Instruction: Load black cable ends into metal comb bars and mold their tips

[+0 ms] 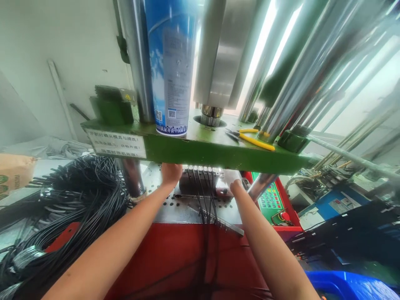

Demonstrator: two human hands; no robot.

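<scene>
A metal mould block (189,183) sits on the perforated steel bed of a press (168,214), under a thick green plate (193,151). Several thin black cables (203,212) run out of the block's top and hang over the front edge. At the block's left end is my left hand (171,172), its fingers hidden beneath the plate. My right hand (236,185) is by the block's right end, and its fingers are out of sight too. What either hand holds cannot be made out. A slim metal bar (229,227) lies aslant at the bed's front edge.
A blue spray can (175,83) and yellow-handled pliers (256,141) rest on the green plate, between steel columns (134,62). A large heap of black cables (90,187) lies left. To the right are a green control panel (269,195) with a red button and a blue bin (353,285).
</scene>
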